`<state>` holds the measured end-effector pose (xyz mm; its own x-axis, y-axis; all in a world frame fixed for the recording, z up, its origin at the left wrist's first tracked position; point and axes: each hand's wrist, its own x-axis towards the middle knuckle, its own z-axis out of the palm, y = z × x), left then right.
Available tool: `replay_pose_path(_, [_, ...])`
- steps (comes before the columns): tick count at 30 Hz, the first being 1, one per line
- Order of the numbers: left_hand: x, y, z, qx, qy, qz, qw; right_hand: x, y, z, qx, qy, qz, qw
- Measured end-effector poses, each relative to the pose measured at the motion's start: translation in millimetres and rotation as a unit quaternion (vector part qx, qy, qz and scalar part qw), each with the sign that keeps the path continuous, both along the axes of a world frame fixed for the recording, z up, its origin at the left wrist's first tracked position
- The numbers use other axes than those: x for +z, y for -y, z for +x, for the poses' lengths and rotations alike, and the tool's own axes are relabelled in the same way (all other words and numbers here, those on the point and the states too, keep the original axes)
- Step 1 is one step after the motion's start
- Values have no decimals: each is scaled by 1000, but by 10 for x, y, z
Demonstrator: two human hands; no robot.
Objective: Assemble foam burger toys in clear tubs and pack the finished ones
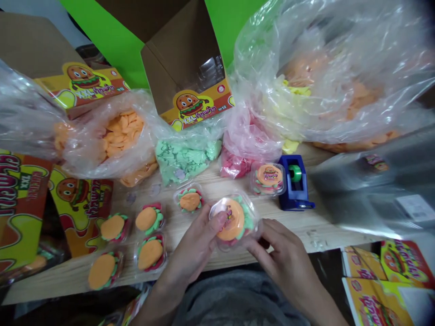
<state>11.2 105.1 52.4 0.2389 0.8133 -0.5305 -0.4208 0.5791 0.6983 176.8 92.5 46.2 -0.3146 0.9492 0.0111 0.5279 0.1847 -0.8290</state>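
Note:
My left hand point(193, 240) and my right hand point(282, 256) together hold a clear round tub point(234, 219) of burger-shaped candy above the wooden table point(288, 226). Left fingertips press on a small label point(231, 218) on its lid, while right fingers grip its lower right edge. Several similar burger candies in clear tubs, one point(189, 201) among them, lie to the left of my hands. Another tub with a round label point(268, 178) stands just beyond them, near a blue tape dispenser point(295, 183) with a green roll.
Plastic bags of loose orange point(120, 136), green point(183, 158) and red point(234, 165) candy pieces lie along the table's far side. A large bag point(340, 77) bulges at the back right. Burger-printed cardboard boxes point(190, 104) stand behind them, and printed cards point(79, 208) lie at the left.

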Motion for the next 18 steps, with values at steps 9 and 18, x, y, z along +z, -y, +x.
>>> replay_pose_path(9, [76,-595,329,-66,-173,154,970,-213,-205,265,-163,111,368,909])
replay_pose_path(18, [-243,-1217,752,-77,-453,372,807,-688,-645,588,-211,203,361,885])
